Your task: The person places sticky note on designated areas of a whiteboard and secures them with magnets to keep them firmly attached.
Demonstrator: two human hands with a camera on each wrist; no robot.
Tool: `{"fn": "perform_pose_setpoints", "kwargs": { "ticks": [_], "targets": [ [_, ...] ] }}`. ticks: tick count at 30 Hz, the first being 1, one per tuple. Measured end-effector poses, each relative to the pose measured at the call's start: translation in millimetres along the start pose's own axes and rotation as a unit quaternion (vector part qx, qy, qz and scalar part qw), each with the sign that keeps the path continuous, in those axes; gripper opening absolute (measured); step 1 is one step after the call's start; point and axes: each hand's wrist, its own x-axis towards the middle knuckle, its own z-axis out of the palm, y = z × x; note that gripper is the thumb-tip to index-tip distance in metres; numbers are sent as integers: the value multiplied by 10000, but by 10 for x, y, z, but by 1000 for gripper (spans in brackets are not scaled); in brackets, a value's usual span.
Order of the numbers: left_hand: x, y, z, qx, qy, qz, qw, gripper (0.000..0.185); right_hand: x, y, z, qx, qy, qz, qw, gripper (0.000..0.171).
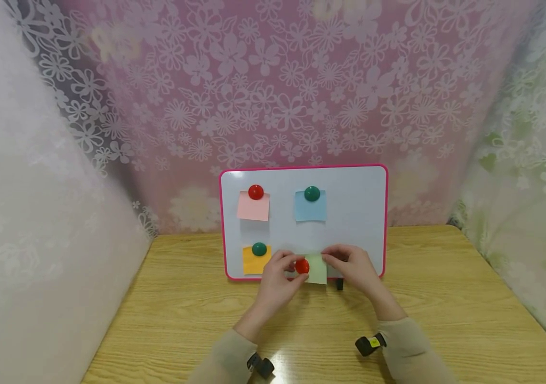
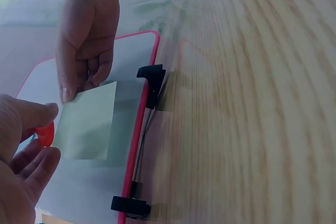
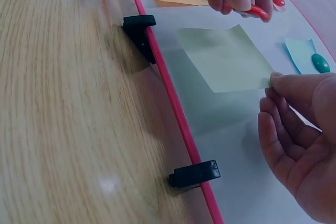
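Note:
A pink-framed whiteboard [image 1: 354, 213] stands upright on the wooden table [image 1: 182, 309]. My left hand [image 1: 292, 269] pinches a red magnet [image 1: 302, 266] in front of the board's lower middle. My right hand [image 1: 332, 261] pinches the upper right corner of a light green sticky note [image 1: 318, 269] and holds it flat on the board. In the left wrist view the red magnet [image 2: 44, 134] sits at the left edge of the green note [image 2: 86, 121]. In the right wrist view the red magnet [image 3: 252, 10] hovers just off the green note [image 3: 226, 59].
A pink note [image 1: 253, 208] under a red magnet [image 1: 256, 192], a blue note [image 1: 310, 209] under a green magnet [image 1: 312, 193], and an orange note [image 1: 256, 261] under a green magnet [image 1: 259, 248] hang on the board. Black clip feet [image 3: 139, 24] hold its bottom edge. Floral curtains surround the table.

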Motion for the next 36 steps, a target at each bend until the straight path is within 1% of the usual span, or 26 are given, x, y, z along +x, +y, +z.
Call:
{"fn": "perform_pose_setpoints", "kwargs": {
  "ticks": [6,9,14,17,22,28,31,36],
  "targets": [
    [65,-1,46,206,234,247,9992,35,15,-21,11,5,140,-93,9999,17],
    [98,-18,78,332,377,289,9983,35,24,-24,21,4,255,-160,9995,17],
    [139,-24,125,430,570,356,9968,35,45,-3,45,-44,323,-237,9992,19],
    [161,-3,147,572,618,412,9956,35,55,9,53,-65,341,-228,9991,19],
    [204,47,182,963,637,520,9919,35,68,21,66,-108,414,-217,9988,18],
    [253,69,215,1496,641,713,9841,35,79,26,79,-248,508,-316,9979,20],
    [278,71,229,1799,595,818,9785,35,83,17,78,-275,525,-294,9978,21],
    [326,72,255,2337,494,848,9673,33,87,1,77,-288,575,-288,9975,20]
  ]
}}
